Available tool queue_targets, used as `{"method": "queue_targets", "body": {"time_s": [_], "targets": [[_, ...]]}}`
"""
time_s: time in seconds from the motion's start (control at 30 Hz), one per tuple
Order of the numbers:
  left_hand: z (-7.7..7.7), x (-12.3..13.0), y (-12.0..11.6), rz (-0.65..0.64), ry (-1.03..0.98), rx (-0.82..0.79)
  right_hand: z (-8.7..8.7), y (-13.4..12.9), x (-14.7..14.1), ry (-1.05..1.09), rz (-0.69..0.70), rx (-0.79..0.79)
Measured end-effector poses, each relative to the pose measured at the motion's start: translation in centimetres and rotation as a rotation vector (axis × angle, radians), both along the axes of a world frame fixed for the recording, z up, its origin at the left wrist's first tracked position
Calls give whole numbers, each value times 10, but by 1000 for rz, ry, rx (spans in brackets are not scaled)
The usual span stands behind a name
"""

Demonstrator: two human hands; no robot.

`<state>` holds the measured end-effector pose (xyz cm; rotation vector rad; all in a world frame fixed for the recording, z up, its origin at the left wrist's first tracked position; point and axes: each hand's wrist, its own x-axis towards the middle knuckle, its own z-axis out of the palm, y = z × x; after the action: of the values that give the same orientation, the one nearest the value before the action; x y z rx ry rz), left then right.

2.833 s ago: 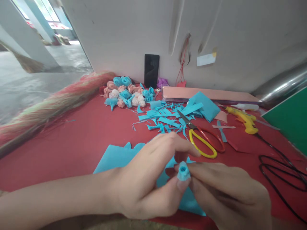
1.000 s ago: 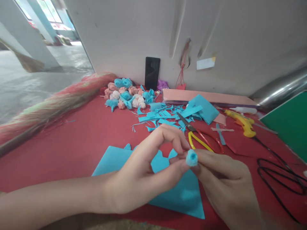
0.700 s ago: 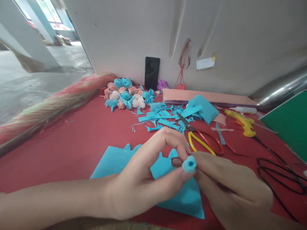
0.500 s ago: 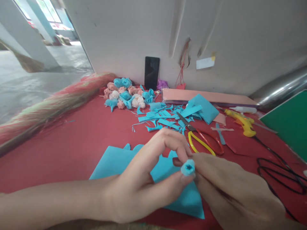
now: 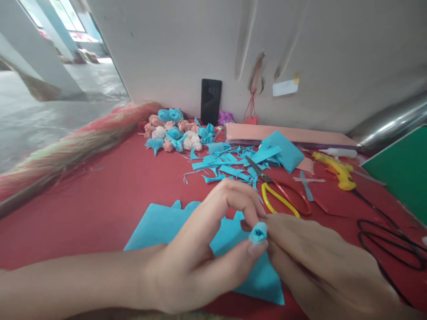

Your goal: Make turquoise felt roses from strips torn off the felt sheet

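Observation:
A small blue crepe-paper flower bud [image 5: 258,233], rolled tight with a dark centre, faces me. My left hand [image 5: 207,249] pinches it between the thumb and a bent forefinger. From the right, my right hand [image 5: 320,262] presses its closed fingers against the bud's side; its fingertips are hidden behind the bud and the left fingers. Under both hands lies a blue crepe-paper sheet [image 5: 160,226], with small rounded blue pieces peeking out at its far edge. Just beyond the hands are scissors [image 5: 276,189] with one yellow and one red handle, their blades apart.
Finished paper flowers [image 5: 175,133] in blue, pink and white are heaped at the back. Blue scraps [image 5: 227,164] spread near a folded blue sheet [image 5: 283,151]. A phone [image 5: 211,101] leans on the wall. At right are a yellow glue gun [image 5: 336,171] and its black cable [image 5: 383,240].
The bud has shifted slightly left and turned a little between my fingers. My right hand has moved slightly left with it. Everything on the table stays put.

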<state>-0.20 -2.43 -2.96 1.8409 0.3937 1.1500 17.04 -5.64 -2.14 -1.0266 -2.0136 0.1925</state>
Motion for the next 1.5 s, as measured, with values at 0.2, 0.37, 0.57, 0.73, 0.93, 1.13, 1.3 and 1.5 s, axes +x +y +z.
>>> {"method": "queue_targets", "body": {"time_s": [0.2, 0.37, 0.57, 0.73, 0.93, 1.13, 1.3, 1.5], "targets": [[0, 1, 0, 17, -6, -10, -4, 0, -7, -39, 7, 61], [-1, 0, -1, 26, 36, -34, -2, 5, -8, -102, 45, 215], [-7, 0, 0, 32, 80, -101, -11, 9, -7, -59, -5, 251], [-7, 1, 5, 32, 77, -51, -17, 9, -5, 62, 1, 185], [-3, -1, 11, 76, 27, -4, -13, 12, -11, 274, 101, 110], [2, -2, 14, 71, -19, -64, -17, 9, -12, 391, 130, -31], [4, -2, 14, 19, -47, -159, -13, 9, -13, 514, 208, -218], [6, -5, 14, -120, -57, -368, -7, 13, -11, 501, 269, -355]]}}
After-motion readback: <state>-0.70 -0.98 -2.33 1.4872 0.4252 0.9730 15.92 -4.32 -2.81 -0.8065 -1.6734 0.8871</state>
